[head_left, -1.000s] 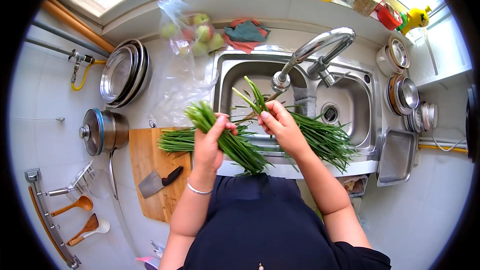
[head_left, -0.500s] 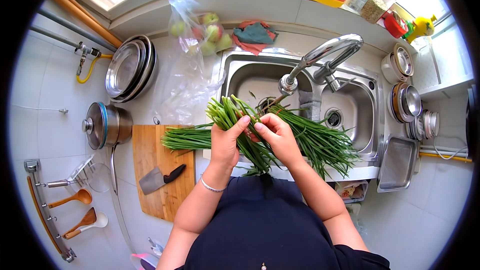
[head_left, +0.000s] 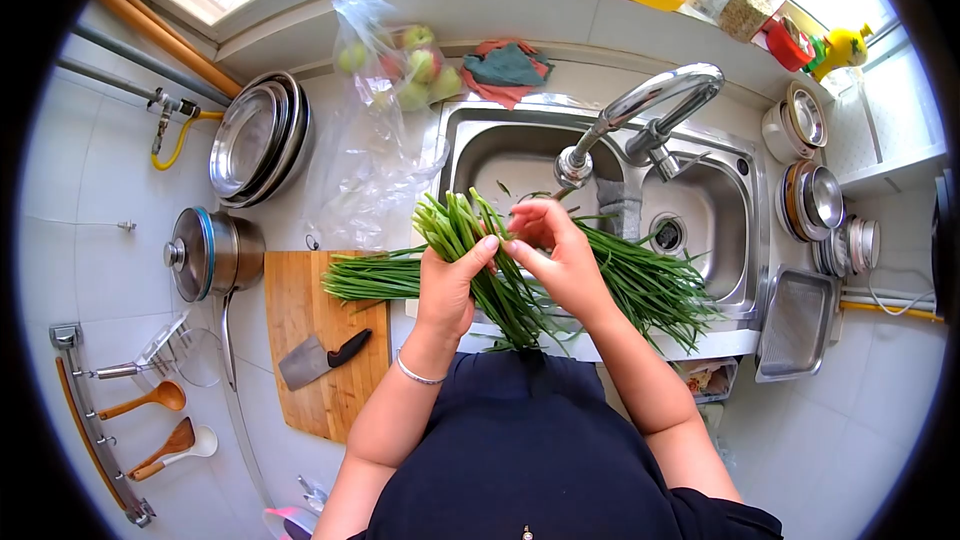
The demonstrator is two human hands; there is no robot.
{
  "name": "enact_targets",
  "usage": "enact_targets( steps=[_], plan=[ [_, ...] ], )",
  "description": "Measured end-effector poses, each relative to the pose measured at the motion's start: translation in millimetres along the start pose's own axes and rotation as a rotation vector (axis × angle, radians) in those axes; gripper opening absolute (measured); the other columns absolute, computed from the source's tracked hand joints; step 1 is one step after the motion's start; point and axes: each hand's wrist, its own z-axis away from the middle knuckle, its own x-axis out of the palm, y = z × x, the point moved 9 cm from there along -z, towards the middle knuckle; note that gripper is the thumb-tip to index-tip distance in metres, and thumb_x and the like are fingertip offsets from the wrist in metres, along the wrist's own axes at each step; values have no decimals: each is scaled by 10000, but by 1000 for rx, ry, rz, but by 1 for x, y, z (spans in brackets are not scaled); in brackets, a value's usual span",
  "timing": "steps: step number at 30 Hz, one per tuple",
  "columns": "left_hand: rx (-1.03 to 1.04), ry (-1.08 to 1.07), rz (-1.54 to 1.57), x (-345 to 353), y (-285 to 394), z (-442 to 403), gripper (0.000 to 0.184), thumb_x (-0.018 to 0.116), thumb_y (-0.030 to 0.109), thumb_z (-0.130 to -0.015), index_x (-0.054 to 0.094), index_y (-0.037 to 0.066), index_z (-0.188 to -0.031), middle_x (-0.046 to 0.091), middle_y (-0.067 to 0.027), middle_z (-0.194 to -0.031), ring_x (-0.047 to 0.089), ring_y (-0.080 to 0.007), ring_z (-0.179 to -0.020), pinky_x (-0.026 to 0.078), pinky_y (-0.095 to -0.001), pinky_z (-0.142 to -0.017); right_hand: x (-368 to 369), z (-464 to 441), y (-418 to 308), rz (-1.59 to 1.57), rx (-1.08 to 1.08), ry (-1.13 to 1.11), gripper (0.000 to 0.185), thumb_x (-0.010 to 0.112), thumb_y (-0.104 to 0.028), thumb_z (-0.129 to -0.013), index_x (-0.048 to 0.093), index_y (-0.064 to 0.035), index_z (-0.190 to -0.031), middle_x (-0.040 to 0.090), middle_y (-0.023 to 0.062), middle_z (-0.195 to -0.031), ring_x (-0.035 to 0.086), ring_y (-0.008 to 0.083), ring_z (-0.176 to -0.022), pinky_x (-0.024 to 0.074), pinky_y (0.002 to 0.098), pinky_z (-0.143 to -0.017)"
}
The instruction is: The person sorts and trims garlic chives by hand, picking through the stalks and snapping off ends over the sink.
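A white kitchen surface (head_left: pixel 300 232) runs below a window, with a double-bowl stainless steel sink (head_left: pixel 722 222) set into it under a curved chrome faucet (head_left: pixel 655 105). White tiles cover the walls. On the surface left of the sink lie a clear plastic bag (head_left: pixel 365 175), red-and-green apples (head_left: pixel 425 65) and, nearer the faucet, a folded red and grey-green cloth (head_left: pixel 508 68). A light brown wooden cutting board (head_left: pixel 325 390) carries a wide-bladed knife with a black handle (head_left: pixel 325 358).

The held bunch of long, thin green stalks (head_left: pixel 500 295) has pale, cut-looking ends pointing up toward the faucet and darker, loose leaves hanging toward the person's dark top. A second green bunch (head_left: pixel 375 277) lies partly over the board's upper edge, and a third, larger green bunch (head_left: pixel 645 285) lies across the front of the sink.

The left hand (head_left: pixel 450 285) is closed around the held bunch, thumb on top near the pale ends. The right hand (head_left: pixel 555 258) is just beside it, thumb and fingers partly curled at the bunch's edge; whether it pinches a stalk cannot be told.
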Motion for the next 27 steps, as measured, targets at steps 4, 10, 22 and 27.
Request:
enact_targets(
  steps=[4,10,22,27],
  plan=[
    [-10,19,-34,1,0,1,144,642,24,-810,585,20,-943,603,-24,-849,534,-95,-687,451,-238,-631,-2,-4,-52,525,-477,136,208,557,72,-736,546,-48,-906,544,89,-905,579,286,-736,471,357,-632],
    [13,30,-41,-3,-2,-1,146,680,48,-796,616,16,-923,602,-7,-812,522,-85,-658,426,-221,-587,6,-8,-56,595,-431,13,40,586,-5,-756,599,-33,-783,557,86,-925,570,283,-834,455,361,-701],
    [-68,-33,-2,-3,-10,-3,156,663,67,-815,604,29,-954,621,-20,-831,532,-84,-676,441,-220,-612,1,-21,-26,367,-184,-84,115,640,-120,-760,582,-20,-761,572,91,-988,545,258,-966,421,341,-838],
    [-64,-9,28,-14,1,-5,165,624,98,-849,583,12,-984,648,-90,-876,542,-94,-680,455,-226,-623,-31,-23,-23,173,-136,-39,100,595,-118,-771,562,-24,-757,555,90,-1075,516,233,-1024,386,324,-897]
  ],
)
